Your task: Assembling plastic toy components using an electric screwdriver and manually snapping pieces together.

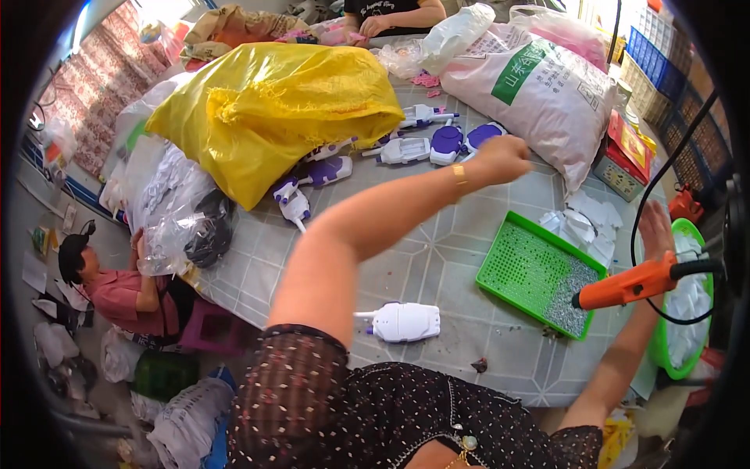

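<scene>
My left arm stretches across the table, and my left hand (504, 160) is closed beside the purple-and-white plastic toy bodies (447, 144). Whatever its curled fingers may hold is hidden. Over on the right, my right hand (655, 228) has its fingers stretched out, next to a green basket (664, 344) of white plastic parts (687, 301). An orange electric screwdriver (629, 285) hangs in front of my right forearm, its tip over a green tray (488, 285) of small metal screws (574, 301). A white plastic casing (406, 322) lies near the table edge in front of me.
A large yellow sack (281, 109) covers the table's far left. At the far right stand a white sack (539, 94) and a red box (625, 156). White scraps (586, 227) lie behind the tray. One person (125, 293) sits at left; another's hands (375, 27) show across the table.
</scene>
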Motion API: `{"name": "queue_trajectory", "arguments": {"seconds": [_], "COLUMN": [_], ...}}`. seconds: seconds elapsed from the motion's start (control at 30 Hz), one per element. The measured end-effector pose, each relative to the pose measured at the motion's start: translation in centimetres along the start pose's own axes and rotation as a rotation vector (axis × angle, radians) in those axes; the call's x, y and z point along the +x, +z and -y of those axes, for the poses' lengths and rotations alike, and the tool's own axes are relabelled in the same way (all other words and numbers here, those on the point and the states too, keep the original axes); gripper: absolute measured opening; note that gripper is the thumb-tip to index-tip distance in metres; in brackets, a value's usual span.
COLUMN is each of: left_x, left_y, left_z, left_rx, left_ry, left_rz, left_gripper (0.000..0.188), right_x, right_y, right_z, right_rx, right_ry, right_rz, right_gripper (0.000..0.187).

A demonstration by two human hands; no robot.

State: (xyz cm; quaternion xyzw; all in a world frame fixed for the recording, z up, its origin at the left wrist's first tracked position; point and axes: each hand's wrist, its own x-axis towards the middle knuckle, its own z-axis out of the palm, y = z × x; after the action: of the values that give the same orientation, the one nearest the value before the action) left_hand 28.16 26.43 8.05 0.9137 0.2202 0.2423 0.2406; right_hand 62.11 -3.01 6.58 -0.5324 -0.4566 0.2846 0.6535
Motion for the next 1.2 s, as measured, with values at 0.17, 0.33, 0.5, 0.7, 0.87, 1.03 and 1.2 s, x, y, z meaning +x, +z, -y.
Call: {"name": "queue_trajectory", "arguments": {"seconds": [0.17, 0.33, 0.5, 0.7, 0.87, 1.03, 1.2], "left_x": [-12.4, -18.9, -26.6, -23.9, -26.9, -36.3, -39.7], "left_y": [-18.0, -31.1, -31.1, -14.7, -16.8, -32.2, -47.9], "left_z": [6.8, 12.5, 21.7, 11.3, 6.9, 8.4, 20.9], "left_rx": [1.191, 1.131, 0.893, 0.003, 0.005, -0.057, 0.553], "left_ry": [0.139, -0.37, -0.215, -0.271, -0.074, -0.25, -0.747], "left_rz": [-0.279, -0.499, -0.128, -0.453, -0.363, -0.474, -1.079], "left_gripper": [0.068, 0.064, 0.023, 0.02, 0.028, 0.016, 0.064], "right_x": [-11.9, -18.8, -13.2, -0.6, 6.6, 4.2, -2.4], "right_y": [6.5, 13.8, 28.0, 48.0, 64.2, 69.8, 69.7], "right_z": [8.2, 17.6, 14.8, 12.6, 2.5, 2.1, -3.0], "right_rx": [-0.737, -1.055, -0.611, -0.57, -0.628, -0.681, -0.954], "right_ry": [-0.427, -1.376, -1.046, -0.687, -0.274, -0.091, -0.31], "right_rz": [-0.652, -0.854, -0.19, 0.379, 0.432, 1.013, 1.264], "right_gripper": [0.043, 0.026, 0.025, 0.06, 0.098, 0.069, 0.056]}}
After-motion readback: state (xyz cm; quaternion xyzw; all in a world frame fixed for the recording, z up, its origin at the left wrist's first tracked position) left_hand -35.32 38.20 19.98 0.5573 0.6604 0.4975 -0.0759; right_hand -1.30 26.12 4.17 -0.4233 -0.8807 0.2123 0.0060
